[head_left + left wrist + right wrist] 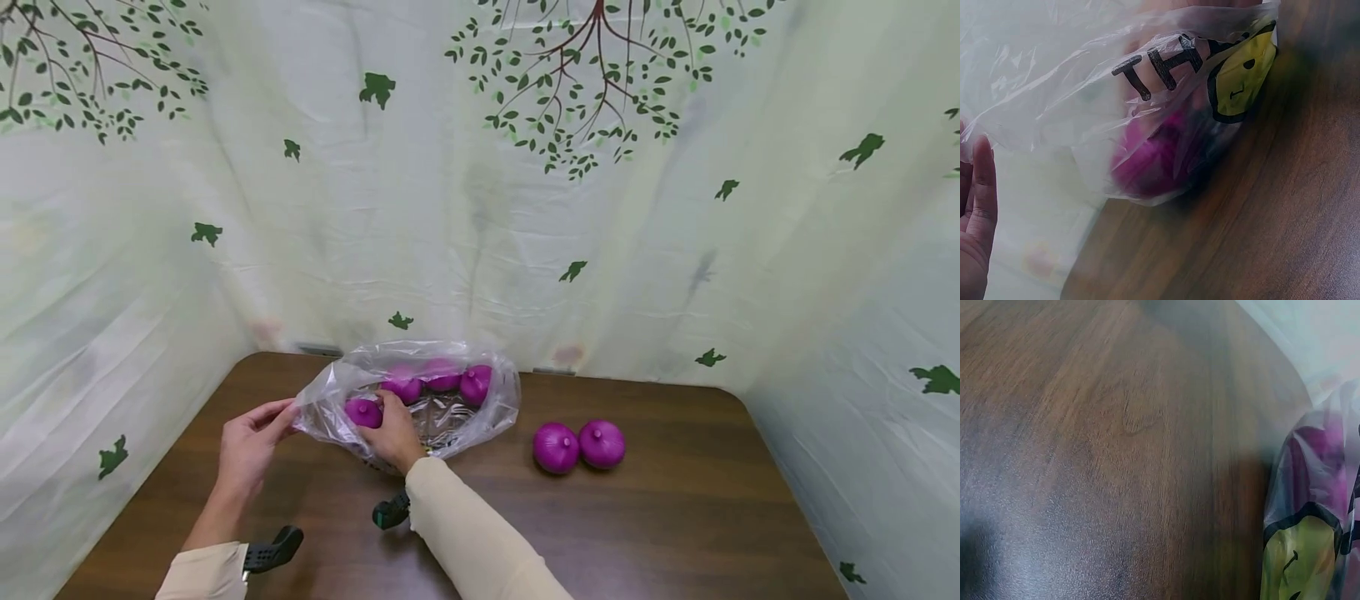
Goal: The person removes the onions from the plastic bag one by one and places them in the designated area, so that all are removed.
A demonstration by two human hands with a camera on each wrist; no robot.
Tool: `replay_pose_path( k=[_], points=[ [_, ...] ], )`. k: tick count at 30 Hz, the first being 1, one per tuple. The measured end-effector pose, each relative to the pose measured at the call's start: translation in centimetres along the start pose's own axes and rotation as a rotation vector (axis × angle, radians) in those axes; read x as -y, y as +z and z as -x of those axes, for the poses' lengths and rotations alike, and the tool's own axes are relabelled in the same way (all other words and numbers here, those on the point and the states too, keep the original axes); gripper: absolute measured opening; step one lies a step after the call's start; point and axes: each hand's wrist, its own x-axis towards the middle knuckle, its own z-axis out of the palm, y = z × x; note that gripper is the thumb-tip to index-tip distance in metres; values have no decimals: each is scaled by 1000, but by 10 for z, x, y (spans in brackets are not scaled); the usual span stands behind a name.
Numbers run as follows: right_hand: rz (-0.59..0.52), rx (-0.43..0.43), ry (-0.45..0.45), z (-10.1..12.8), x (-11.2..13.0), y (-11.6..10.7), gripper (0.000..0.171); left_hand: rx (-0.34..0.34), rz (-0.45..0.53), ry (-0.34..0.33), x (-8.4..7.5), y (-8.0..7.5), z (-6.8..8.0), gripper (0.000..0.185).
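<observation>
A clear plastic bag (pixel 504 417) with printed letters and a yellow cartoon face lies with its mouth wide. At its left edge my left hand (pixel 251 442) pinches the rim between thumb and fingers. Inside the bag, my right hand (pixel 395 435) grips a purple onion (pixel 363 412) near the left wall. That same onion (pixel 1150 159) shows through the plastic in the left wrist view, the fingers above it blurred by the film. Three more onions (pixel 442 377) sit along the bag's back side. The right wrist view catches the bag's printed side (pixel 1304 556) but not the hand.
Two purple onions (pixel 556 448) rest side by side on the brown wooden table (pixel 675 500), right of the bag. A pale curtain (pixel 465 208) with leaf prints hangs behind the table and along both sides. Each wrist wears a black camera strap (pixel 273 550).
</observation>
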Motion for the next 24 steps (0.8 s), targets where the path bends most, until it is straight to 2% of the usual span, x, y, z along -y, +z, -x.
replay_pose_path(
  k=[8,15,24],
  points=[
    [84,49,-9,-1,2,3,71,-14,-38,-6,0,-1,2,35],
    [151,42,-27,1,1,5,69,-15,-46,-9,1,0,3,36],
    [126,22,35,0,-2,1,64,-10,-48,10,0,-2,3,38]
  ],
)
